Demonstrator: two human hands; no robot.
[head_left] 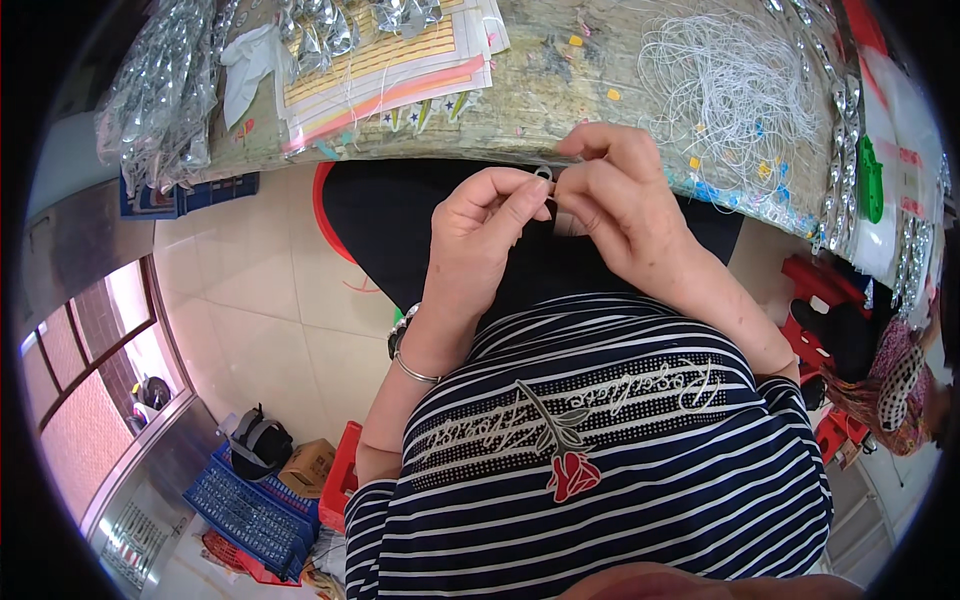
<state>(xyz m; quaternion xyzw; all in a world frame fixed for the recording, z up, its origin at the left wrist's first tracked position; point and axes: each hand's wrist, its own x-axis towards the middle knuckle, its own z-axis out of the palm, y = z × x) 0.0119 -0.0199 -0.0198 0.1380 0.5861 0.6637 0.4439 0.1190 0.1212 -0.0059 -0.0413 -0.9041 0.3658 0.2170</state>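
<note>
Over my lap, at the near edge of the table (560, 110), my two hands meet at the fingertips. My left hand (475, 230) pinches with thumb and forefinger. Opposite it, my right hand (625, 205) is also closed in a pinch, its forefinger crooked toward the table edge. A small pale loop (543, 172) shows just above the left fingertips. What lies between the fingers is too small to name. Beyond my right hand, a loose tangle of white thread (725, 80) is spread on the table.
Printed paper sheets (385, 90) lie on the table at the left, beside strips of shiny silver packets (165, 100). Further silver strips and a green plastic tool (870, 180) hang at the right edge. Blue baskets (250, 510) and a cardboard box (307, 467) stand lower left.
</note>
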